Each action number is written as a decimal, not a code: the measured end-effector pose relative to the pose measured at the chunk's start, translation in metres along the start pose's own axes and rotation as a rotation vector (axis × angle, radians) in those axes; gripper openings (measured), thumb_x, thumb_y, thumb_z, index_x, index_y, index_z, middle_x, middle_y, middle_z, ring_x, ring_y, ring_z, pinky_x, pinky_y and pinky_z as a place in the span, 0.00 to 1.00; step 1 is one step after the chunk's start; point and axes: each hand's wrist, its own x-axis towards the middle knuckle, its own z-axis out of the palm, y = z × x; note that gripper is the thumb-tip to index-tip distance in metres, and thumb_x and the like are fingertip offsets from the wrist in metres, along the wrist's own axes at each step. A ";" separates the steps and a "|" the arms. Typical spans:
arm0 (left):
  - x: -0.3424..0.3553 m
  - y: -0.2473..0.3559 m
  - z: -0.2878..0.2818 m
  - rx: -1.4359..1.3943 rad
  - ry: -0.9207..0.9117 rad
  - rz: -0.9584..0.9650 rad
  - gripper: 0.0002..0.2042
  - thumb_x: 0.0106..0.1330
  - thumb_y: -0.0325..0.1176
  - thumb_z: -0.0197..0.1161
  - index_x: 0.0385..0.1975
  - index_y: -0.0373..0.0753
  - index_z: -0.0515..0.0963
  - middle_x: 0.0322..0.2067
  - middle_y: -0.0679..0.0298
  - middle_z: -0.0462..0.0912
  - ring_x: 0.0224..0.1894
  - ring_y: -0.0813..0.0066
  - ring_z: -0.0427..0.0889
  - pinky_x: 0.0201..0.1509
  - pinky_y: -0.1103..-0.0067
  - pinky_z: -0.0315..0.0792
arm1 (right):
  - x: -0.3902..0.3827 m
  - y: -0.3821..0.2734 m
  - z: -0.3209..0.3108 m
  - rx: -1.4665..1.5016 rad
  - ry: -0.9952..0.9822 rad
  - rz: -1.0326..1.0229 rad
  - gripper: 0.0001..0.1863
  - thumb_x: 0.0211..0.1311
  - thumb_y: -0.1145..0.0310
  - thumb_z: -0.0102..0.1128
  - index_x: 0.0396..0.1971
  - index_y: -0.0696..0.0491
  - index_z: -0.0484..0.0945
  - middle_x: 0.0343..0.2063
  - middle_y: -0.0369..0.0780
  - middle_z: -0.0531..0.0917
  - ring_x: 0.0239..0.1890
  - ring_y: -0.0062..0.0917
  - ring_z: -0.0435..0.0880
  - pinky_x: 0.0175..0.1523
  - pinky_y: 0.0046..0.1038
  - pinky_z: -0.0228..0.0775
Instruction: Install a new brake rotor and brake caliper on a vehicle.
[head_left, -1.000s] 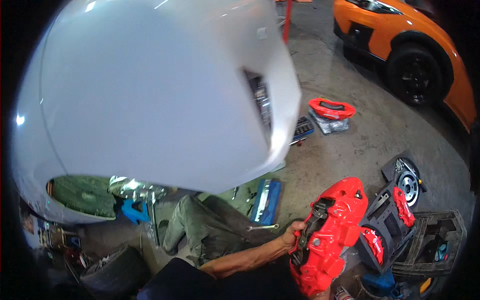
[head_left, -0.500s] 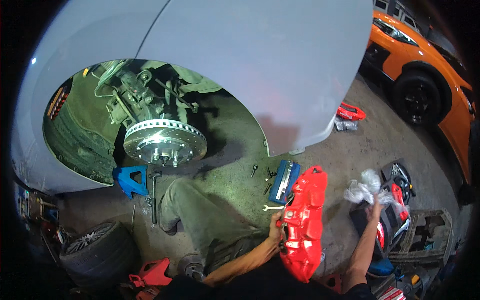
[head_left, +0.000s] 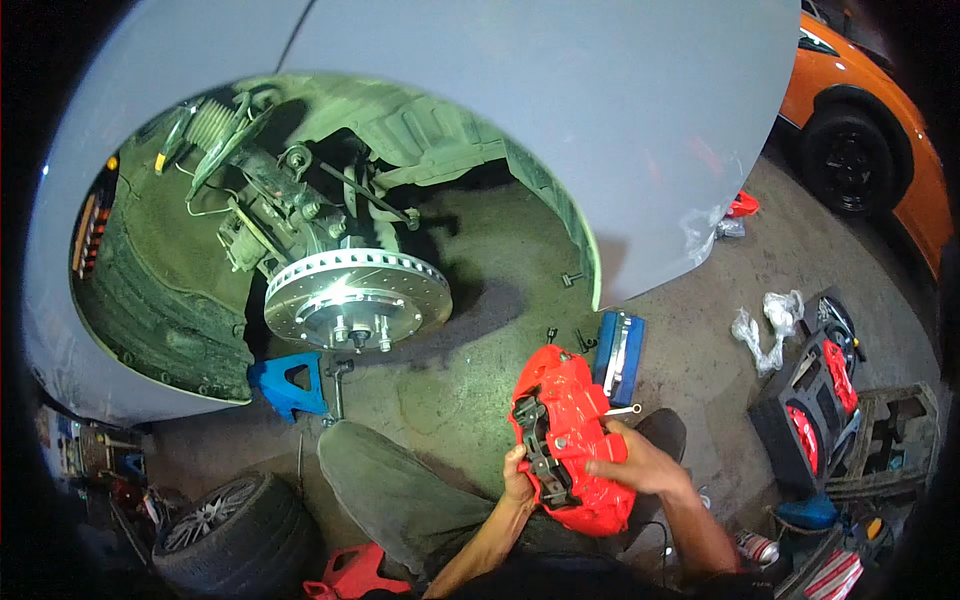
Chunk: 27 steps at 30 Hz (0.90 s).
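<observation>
A large glossy red brake caliper (head_left: 575, 440) is held up in front of me over my lap, its dark pad opening turned to the left. My left hand (head_left: 518, 478) grips its lower left edge with the thumb up. On its right side my right hand (head_left: 640, 460) is wrapped round the red body; some of those fingers are hidden. Ahead and to the left, a drilled brake disc (head_left: 357, 295) with bare studs sits on the hub in the open wheel arch of a grey car (head_left: 560, 110).
A blue case (head_left: 622, 360) and a wrench (head_left: 625, 410) lie beyond the caliper. Blue jack stand (head_left: 290, 385) stands under the arch; a wheel (head_left: 240, 525) lies left. At right are crumpled plastic (head_left: 770, 330), a foam-lined box (head_left: 790, 430) with red parts, and an orange car (head_left: 850, 130).
My right hand has let go of the crumpled plastic at the right and come in to the caliper. The caliper has moved left and turned, showing its pad opening. My view has shifted.
</observation>
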 end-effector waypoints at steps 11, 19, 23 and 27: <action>-0.011 0.155 -0.048 0.412 -0.283 0.503 0.43 0.61 0.66 0.58 0.63 0.35 0.58 0.56 0.62 0.70 0.56 0.70 0.72 0.60 0.71 0.68 | 0.083 0.014 0.154 0.567 0.642 -0.168 0.20 0.71 0.54 0.53 0.33 0.58 0.79 0.28 0.32 0.80 0.30 0.15 0.75 0.38 0.22 0.69; -0.010 0.253 -0.063 0.446 -0.695 0.094 0.51 0.54 0.73 0.55 0.65 0.32 0.56 0.56 0.60 0.72 0.54 0.69 0.75 0.60 0.70 0.70 | 0.100 0.002 0.207 0.476 0.816 -0.517 0.31 0.71 0.43 0.40 0.52 0.57 0.73 0.38 0.35 0.81 0.38 0.19 0.79 0.43 0.23 0.70; -0.044 0.282 0.002 0.262 -0.512 0.326 0.49 0.57 0.77 0.43 0.64 0.36 0.62 0.57 0.55 0.73 0.55 0.58 0.76 0.57 0.61 0.74 | 0.096 -0.069 0.215 0.205 0.851 -0.528 0.28 0.66 0.46 0.55 0.28 0.62 0.80 0.21 0.35 0.80 0.26 0.14 0.73 0.31 0.23 0.63; -0.021 0.288 -0.021 0.360 -0.542 0.317 0.46 0.62 0.75 0.40 0.66 0.38 0.59 0.63 0.55 0.67 0.60 0.56 0.71 0.62 0.59 0.69 | 0.112 -0.124 0.209 -0.218 0.894 -0.396 0.29 0.63 0.48 0.59 0.18 0.61 0.74 0.10 0.39 0.65 0.19 0.15 0.62 0.24 0.30 0.55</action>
